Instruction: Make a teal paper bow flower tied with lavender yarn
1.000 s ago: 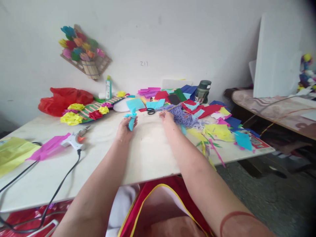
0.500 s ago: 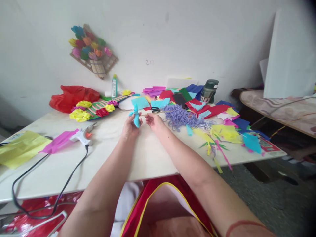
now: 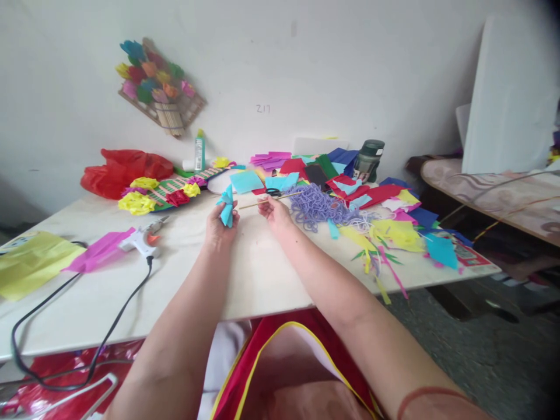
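Note:
My left hand (image 3: 222, 226) is closed around a folded, light blue piece of crepe paper (image 3: 227, 209), which stands up above the fingers. To its right, my right hand (image 3: 275, 211) pinches a thin wooden stick (image 3: 250, 205). One end of the stick points left towards the blue paper, with a small gap between them; the other end reaches over the purple yarn. Just beyond my right hand lie black-handled scissors (image 3: 273, 191), partly hidden by paper. The tangled purple yarn (image 3: 317, 204) is heaped to the right of that hand.
A glue gun (image 3: 142, 239) with a black cord lies left, beside pink paper (image 3: 102, 249) and yellow paper (image 3: 35, 262). Flower-decorated boards (image 3: 168, 195), a glue bottle (image 3: 200, 150), a dark jar (image 3: 370, 160) and many paper scraps (image 3: 398, 234) line the back and right.
My left hand has moved left with the blue paper, away from my right hand. The stick's left end now shows clear of the paper. The view has shifted slightly.

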